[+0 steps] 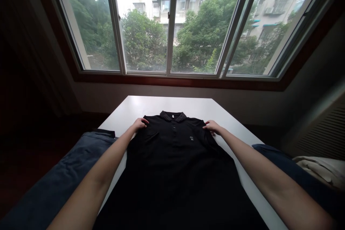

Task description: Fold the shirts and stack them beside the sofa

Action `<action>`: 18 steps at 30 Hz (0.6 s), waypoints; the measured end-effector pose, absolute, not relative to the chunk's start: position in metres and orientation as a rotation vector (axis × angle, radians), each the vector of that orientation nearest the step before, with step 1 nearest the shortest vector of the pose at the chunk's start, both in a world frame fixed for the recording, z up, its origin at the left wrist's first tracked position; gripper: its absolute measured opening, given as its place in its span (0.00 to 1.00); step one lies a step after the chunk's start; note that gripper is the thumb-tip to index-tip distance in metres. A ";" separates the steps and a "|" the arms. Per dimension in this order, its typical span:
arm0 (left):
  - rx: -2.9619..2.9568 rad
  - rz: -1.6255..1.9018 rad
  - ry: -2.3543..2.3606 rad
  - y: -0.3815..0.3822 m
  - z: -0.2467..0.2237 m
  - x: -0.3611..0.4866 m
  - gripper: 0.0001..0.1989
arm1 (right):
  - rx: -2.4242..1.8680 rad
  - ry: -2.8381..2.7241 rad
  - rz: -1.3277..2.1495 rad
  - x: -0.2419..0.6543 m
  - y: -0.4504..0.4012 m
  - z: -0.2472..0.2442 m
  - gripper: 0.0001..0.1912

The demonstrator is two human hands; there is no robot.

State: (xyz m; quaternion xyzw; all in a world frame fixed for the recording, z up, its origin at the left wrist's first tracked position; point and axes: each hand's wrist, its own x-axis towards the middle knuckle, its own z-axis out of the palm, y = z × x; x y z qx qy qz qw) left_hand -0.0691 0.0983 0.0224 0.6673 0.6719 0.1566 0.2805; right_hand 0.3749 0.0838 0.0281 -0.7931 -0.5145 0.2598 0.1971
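Observation:
A black polo shirt point(175, 161) lies front side up and spread out, its collar point(173, 116) toward the window and its lower part running out of view at the bottom. A small pale logo marks the chest, and buttons show below the collar. My left hand point(140, 124) pinches the shirt at the left shoulder. At the opposite shoulder, my right hand point(212, 126) has its fingers closed on the fabric. Both sleeves look folded in along the shirt's sides.
Beneath the shirt is a white table point(121, 109). Dark blue folded clothing point(72, 161) lies at its left side. On the right are a navy garment point(277, 158) and a beige cloth point(322, 169). A wide window point(169, 25) stands beyond the table's far edge.

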 end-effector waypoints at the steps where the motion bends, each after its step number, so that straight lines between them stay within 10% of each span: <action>1: 1.774 0.405 1.753 0.102 0.024 -0.071 0.20 | -2.223 -1.459 0.738 0.378 0.089 0.029 0.22; 18: 2.335 0.597 1.925 0.111 0.009 -0.001 0.30 | -2.260 -1.700 0.224 0.352 0.125 0.021 0.28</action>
